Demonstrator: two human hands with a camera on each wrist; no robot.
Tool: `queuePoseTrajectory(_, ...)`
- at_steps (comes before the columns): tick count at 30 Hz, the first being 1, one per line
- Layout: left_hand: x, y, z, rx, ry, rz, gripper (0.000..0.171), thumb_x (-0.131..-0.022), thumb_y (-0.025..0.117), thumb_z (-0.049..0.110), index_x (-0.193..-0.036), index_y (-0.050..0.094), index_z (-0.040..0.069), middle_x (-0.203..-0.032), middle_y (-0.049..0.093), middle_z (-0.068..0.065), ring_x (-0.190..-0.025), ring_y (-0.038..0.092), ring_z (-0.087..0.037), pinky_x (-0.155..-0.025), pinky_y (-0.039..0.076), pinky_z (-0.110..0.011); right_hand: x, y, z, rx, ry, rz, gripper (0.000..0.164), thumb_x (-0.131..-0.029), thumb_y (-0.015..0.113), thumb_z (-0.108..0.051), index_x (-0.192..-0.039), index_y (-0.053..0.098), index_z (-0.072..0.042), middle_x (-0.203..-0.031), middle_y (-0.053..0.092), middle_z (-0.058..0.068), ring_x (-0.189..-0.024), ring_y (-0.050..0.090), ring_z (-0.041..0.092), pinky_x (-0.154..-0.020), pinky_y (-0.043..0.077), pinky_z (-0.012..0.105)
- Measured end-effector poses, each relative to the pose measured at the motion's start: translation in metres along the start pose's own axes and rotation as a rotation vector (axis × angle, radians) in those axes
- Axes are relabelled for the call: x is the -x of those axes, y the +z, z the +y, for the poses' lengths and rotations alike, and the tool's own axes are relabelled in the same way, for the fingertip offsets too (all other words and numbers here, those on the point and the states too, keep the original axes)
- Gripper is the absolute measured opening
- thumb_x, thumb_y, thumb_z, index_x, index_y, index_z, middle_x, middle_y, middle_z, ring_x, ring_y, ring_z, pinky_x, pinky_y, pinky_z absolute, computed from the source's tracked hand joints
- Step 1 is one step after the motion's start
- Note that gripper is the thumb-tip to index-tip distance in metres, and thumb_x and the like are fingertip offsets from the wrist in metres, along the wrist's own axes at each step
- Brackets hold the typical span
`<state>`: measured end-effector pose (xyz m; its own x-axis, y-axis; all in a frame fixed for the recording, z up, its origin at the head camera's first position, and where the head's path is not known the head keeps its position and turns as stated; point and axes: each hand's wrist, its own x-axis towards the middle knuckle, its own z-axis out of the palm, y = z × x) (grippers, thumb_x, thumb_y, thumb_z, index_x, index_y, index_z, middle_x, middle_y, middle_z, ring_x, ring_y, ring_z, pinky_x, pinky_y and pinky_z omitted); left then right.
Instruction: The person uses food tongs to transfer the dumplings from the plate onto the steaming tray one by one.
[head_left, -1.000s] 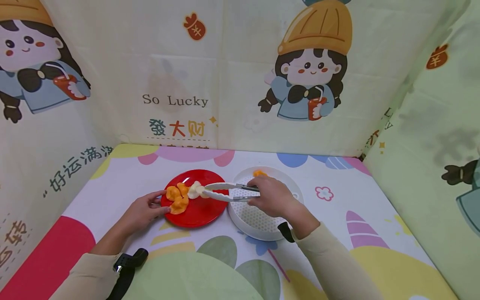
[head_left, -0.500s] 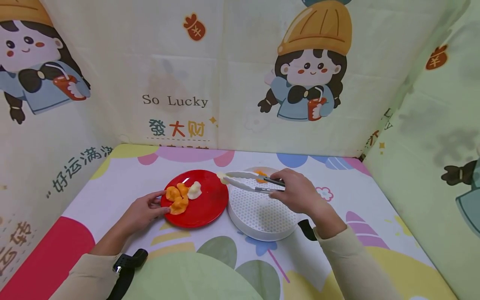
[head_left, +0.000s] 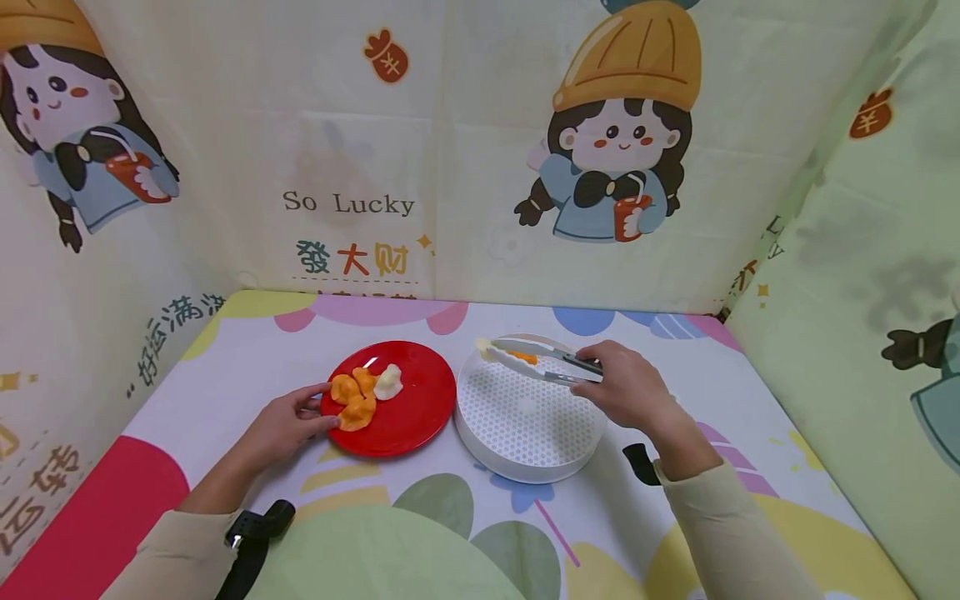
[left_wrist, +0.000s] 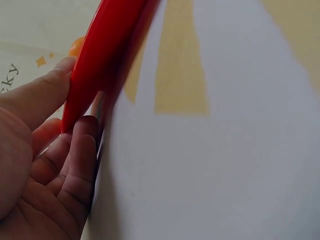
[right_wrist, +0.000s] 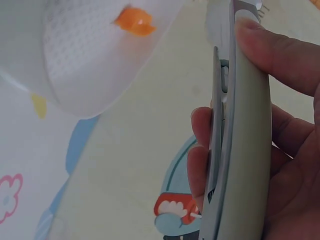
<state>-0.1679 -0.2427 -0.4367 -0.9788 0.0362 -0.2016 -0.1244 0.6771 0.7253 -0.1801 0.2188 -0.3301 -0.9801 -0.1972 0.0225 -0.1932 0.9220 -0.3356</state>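
Note:
My left hand [head_left: 288, 427] pinches the near-left rim of a red plate [head_left: 423, 404], thumb above and fingers beneath, as the left wrist view shows. Several orange dumplings [head_left: 357, 412] lie at the plate's left, beside one white dumpling [head_left: 389, 382]. My right hand [head_left: 628, 389] grips a pair of tongs [head_left: 551, 356] by the handles. A pale dumpling [head_left: 483, 346] is between the tong tips, over the far left edge of a white perforated steamer tray [head_left: 525, 429]. On that tray, partly hidden behind the tongs, sits an orange dumpling [right_wrist: 135, 21], plainer in the right wrist view.
Plate and tray stand side by side, nearly touching, on a patterned tablecloth [head_left: 420, 542]. Printed cloth walls [head_left: 480, 167] rise behind the table and along both sides.
The right hand and tongs have moved right, from the plate to above the tray, carrying a pale dumpling. One white dumpling stays on the plate. The left hand has kept its place.

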Motion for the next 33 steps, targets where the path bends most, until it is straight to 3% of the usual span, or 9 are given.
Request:
queuePoseTrajectory(15, 0.001, -0.001, -0.001, 0.004, 0.005, 0.0, 0.081, -0.087, 0.079, 0.033, -0.149, 0.041, -0.001, -0.123, 0.058, -0.027, -0.104, 0.06, -0.035, -0.078, 0.059, -0.036, -0.005, 0.011, 0.019, 0.079, 0.018, 0.005, 0.049, -0.089, 0.075, -0.024, -0.129, 0.063, 0.001, -0.131, 0.058, 0.023, -0.107, 0.059, 0.036, -0.087, 0.051, 0.056)
queuePoseTrajectory(33, 0.0, 0.001, -0.002, 0.003, 0.025, 0.01, 0.081, -0.086, 0.08, 0.036, -0.148, 0.043, -0.001, -0.12, 0.06, -0.025, -0.104, 0.061, -0.035, -0.08, 0.059, -0.037, -0.01, 0.019, 0.013, 0.11, 0.062, -0.019, 0.049, -0.089, 0.075, -0.025, -0.13, 0.063, -0.002, -0.132, 0.057, 0.021, -0.11, 0.058, 0.037, -0.086, 0.05, 0.061)
